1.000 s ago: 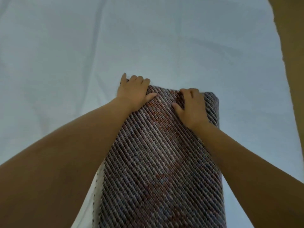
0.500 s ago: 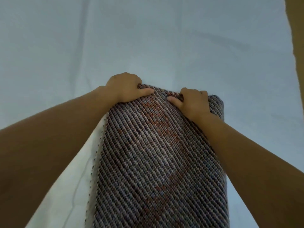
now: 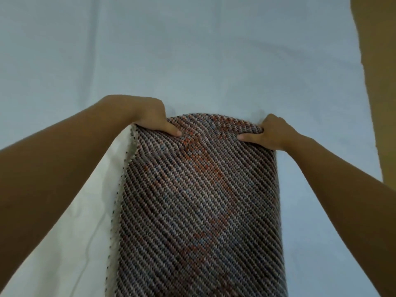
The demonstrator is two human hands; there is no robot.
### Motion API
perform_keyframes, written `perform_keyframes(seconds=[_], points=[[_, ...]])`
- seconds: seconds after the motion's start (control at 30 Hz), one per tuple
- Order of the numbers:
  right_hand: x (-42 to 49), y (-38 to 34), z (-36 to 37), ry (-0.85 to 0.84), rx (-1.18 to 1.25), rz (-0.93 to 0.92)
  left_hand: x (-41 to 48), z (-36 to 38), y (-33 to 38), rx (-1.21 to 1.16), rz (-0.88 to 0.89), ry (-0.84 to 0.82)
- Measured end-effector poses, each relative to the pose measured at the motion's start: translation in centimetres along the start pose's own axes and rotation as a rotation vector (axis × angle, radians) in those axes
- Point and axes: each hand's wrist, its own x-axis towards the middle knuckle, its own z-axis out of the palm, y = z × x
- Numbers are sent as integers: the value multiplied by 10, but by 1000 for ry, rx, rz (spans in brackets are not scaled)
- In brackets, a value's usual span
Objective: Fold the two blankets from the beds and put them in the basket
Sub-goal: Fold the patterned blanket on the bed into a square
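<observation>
Single head-worn view, forward and down, close over the blanket point(image 3: 199, 200) and sheet point(image 3: 192, 50).

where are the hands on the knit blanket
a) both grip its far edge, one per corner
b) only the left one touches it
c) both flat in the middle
a: the left hand and right hand each pinch a far corner of the blanket, thumbs on top

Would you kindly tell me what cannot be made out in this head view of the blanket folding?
- Head view: the fingertips of the left hand and right hand are hidden behind the far edge of the blanket; only thumbs show.
- Head view: the blanket's near end is cut off by the bottom frame edge.
- The basket and second blanket lie outside the frame.
</observation>
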Motion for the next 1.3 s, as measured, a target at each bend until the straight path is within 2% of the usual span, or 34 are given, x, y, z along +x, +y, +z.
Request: perform_keyframes(seconds=[0.1,0.2,0.27,0.37,0.4,0.5,0.57,0.63,0.73,0.83,1.03,1.3], points=[[0,-5,3,-70,-104,43,0,-14,-1,54,-15,21],[8,-6,-2,-90,-206,57,11,-31,-7,112,-13,186],[13,-7,-10,50,-260,22,17,-37,-11,149,-12,285],[21,-2,-17,413,-261,-3,24,-29,-25,145,-9,545],[24,-1,-12,455,-268,20,25,-21,-29,157,-18,602],[31,-7,16,428,-256,122,29,6,-33,264,-30,638],[31,-13,26,422,-143,149,28,6,-32,222,-40,657],[30,-10,20,417,-94,162,24,-4,-31,137,-46,561],[25,-5,3,449,-280,80,14,-17,-24,197,-17,414],[8,-9,-10,518,-348,-19,-5,-18,-14,201,-13,510],[-57,1,-21,706,-272,-185,-83,-5,6,264,-28,791],[-190,25,-9,768,-335,-432,-212,62,57,380,-27,837]])
